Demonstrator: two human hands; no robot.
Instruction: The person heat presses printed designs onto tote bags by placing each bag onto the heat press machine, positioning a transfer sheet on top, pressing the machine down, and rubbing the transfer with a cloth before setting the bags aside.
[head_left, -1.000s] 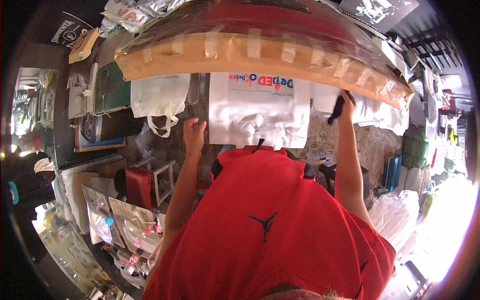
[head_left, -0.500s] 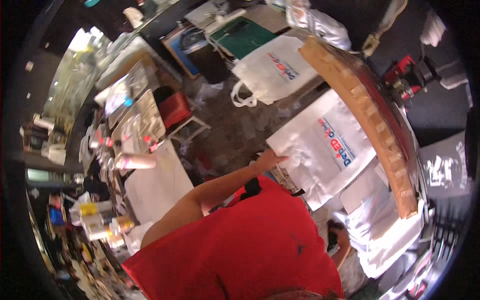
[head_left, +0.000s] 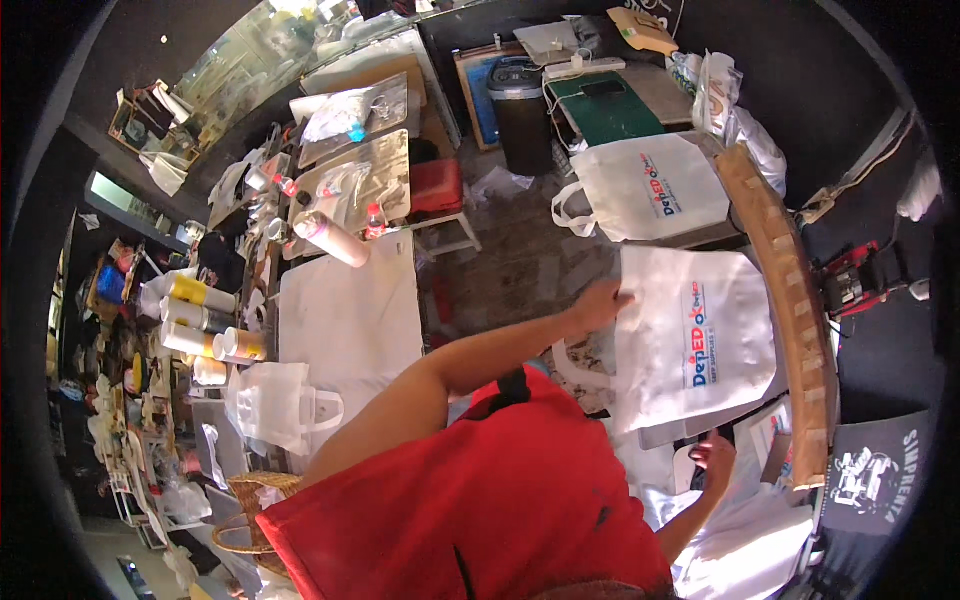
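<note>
The left hand [head_left: 598, 305] is touching the near white bag [head_left: 735, 335]; whether pinching, I cannot tell. This one and the far white bag [head_left: 625, 180] are lying on boards [head_left: 700, 427], already printed. The right hand [head_left: 716, 458] is holding a dark object [head_left: 697, 477].

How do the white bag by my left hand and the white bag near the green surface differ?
The near bag looks larger in view; the far bag looks smaller. Your left hand is at the near bag's edge, while no hand is at the far bag. Both are white, with looped handles and red-and-blue printing.
</note>
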